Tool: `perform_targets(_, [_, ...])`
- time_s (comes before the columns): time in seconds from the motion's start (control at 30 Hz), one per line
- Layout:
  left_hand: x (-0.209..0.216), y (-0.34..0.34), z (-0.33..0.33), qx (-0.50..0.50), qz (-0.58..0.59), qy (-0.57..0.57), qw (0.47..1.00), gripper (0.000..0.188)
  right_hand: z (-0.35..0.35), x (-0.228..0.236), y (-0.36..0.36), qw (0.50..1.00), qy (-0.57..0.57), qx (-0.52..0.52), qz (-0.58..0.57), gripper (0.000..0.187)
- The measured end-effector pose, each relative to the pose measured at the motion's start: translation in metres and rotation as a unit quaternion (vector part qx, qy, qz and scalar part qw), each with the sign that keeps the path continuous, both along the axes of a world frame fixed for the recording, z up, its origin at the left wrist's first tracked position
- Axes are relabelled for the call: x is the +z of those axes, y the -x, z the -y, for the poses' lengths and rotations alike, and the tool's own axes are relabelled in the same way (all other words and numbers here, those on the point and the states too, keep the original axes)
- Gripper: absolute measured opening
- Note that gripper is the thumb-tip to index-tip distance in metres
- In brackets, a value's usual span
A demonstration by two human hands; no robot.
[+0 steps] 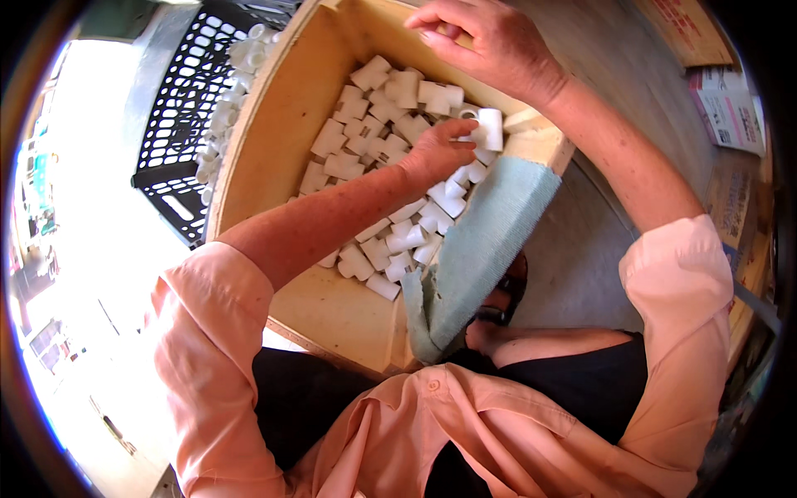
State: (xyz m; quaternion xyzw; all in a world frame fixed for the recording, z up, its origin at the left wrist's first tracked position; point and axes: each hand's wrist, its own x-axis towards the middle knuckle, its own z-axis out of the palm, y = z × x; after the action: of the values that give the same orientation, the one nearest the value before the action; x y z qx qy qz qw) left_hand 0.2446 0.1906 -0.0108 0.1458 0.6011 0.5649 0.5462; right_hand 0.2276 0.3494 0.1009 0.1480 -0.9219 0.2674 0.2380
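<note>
My left hand (444, 153) reaches across the wooden box, its fingertips closed on a white plastic tee pipe fitting (491, 129) near the box's right corner. Below and around that hand lies a heap of similar white tee fittings (363, 133), loosely piled on the box floor. Above the far right wall of the wooden box (249, 178) hovers my right hand (498, 50). Its fingers are bent and partly apart, and no object shows in them.
A blue-green cloth (506, 232) covers the box's near right edge. Left of the box stands a black perforated plastic crate (187, 108), with more white fittings (220, 124) beside its wall. Cardboard boxes (730, 195) line the right side. My legs flank the box's near end.
</note>
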Motion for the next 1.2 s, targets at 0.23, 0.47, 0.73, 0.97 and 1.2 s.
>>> perform_targets(0.23, [0.040,0.011,0.023,-0.090,-0.173,0.051,0.979,0.039,-0.003,-0.007,0.000,0.999,0.034,-0.016,0.020,0.013])
perform_targets(0.47, [0.158,0.094,0.061,-0.136,-0.122,-0.042,0.982,0.026,0.003,-0.001,0.002,0.998,0.045,-0.009,0.044,0.015])
perform_targets(0.73, [0.142,0.241,0.138,0.182,-0.318,-0.010,0.931,0.036,0.008,0.004,0.002,0.996,0.074,-0.007,0.057,0.018])
perform_targets(0.97, [0.033,0.294,0.187,0.240,-0.430,0.219,0.843,0.037,0.005,0.003,0.004,0.997,0.060,-0.001,0.058,0.021])
perform_targets(1.2, [-0.002,0.308,0.184,0.090,-0.550,0.382,0.737,0.065,0.005,0.005,0.005,0.995,0.074,-0.002,0.074,0.023])
